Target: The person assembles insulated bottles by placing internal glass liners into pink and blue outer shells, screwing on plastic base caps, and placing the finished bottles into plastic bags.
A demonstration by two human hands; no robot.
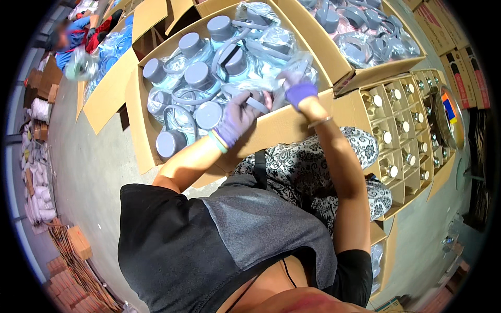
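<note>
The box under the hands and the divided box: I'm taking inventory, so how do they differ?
The box under the left hand and right hand holds broad grey lids amid clear plastic; the divided box shows small shiny caps. The first box shows no dividers; the divided box is split into cells. Both are open cardboard.

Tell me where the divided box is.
In the head view, the divided box stands right of centre, beside the patterned trousers and just below the upper-right open carton.
</note>
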